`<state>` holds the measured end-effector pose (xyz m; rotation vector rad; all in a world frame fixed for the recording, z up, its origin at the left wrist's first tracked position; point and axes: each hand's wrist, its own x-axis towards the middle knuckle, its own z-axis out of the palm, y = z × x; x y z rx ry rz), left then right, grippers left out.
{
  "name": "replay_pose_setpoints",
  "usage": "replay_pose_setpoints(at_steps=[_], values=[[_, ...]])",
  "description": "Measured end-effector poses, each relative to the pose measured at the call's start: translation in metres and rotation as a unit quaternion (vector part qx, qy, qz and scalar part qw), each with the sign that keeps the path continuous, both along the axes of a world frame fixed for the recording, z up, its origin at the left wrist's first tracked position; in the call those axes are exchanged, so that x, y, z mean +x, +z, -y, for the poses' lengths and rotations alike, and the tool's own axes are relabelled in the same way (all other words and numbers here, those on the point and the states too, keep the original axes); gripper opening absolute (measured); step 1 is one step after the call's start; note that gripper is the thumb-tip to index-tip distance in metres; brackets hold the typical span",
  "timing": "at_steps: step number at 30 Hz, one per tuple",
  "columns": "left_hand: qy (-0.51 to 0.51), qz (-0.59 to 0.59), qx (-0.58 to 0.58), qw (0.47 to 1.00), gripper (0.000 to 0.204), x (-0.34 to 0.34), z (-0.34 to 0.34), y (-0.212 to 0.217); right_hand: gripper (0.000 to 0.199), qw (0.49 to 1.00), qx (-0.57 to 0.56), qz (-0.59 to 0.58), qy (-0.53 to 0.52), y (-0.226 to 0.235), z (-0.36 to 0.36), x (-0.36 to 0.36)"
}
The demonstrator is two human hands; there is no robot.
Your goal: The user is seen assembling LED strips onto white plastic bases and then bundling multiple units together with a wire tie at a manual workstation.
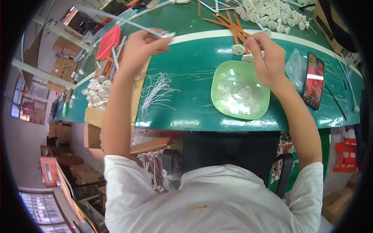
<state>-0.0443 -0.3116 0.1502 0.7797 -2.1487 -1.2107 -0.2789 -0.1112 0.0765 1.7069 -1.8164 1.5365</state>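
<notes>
My left hand point(142, 48) is raised over the far left of the green table, its fingers closed on a pale stick point(136, 25) with a small white disc-shaped end piece. That hand is slightly blurred. My right hand point(269, 58) is above the far edge of a light green bowl point(216, 95), thumb and fingers pinched together. What they hold, if anything, I cannot make out. Just left of it lie orange sticks point(229, 25) with white disc ends point(238, 49). Small clear pieces point(239, 93) lie in the bowl. Loose thin white strands point(157, 91) are spread between my arms.
A phone point(314, 81) and a clear plastic bag point(296, 66) lie at the right. White disc parts are heaped at the far right point(268, 15) and left point(99, 92). A red tray point(108, 42) stands far left. Cardboard point(142, 83) lies beside my left forearm.
</notes>
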Motion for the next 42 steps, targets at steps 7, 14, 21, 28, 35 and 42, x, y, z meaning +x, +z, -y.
replay_pose_setpoints(at_steps=[7, 14, 21, 28, 35, 42], values=[[0.206, 0.456, -0.293, 0.815, 0.04, 0.133, 0.095, 0.049, 0.011, 0.999, 0.028, -0.039, -0.014, -0.009, 0.007, -0.011], [0.183, 0.518, -0.389, 0.74, 0.035, 0.132, 0.071, 0.025, 0.007, 0.999, -0.047, -0.015, 0.009, -0.007, 0.007, -0.003], [0.204, 0.535, -0.488, 0.658, 0.038, 0.06, 0.003, 0.048, 0.017, 0.994, -0.096, -0.047, -0.008, -0.004, 0.005, -0.022], [-0.052, 0.224, -0.434, 0.871, 0.03, -0.069, -0.044, -0.024, 0.017, 0.991, -0.078, 0.104, -0.04, -0.009, 0.005, -0.028], [-0.04, 0.009, -0.205, 0.978, 0.03, -0.1, -0.046, -0.096, 0.019, 0.95, 0.009, -0.169, -0.263, -0.025, 0.012, -0.069], [-0.001, -0.06, -0.045, 0.997, 0.03, -0.099, -0.034, -0.108, 0.027, 0.929, 0.303, 0.046, -0.206, -0.011, 0.015, -0.079]])
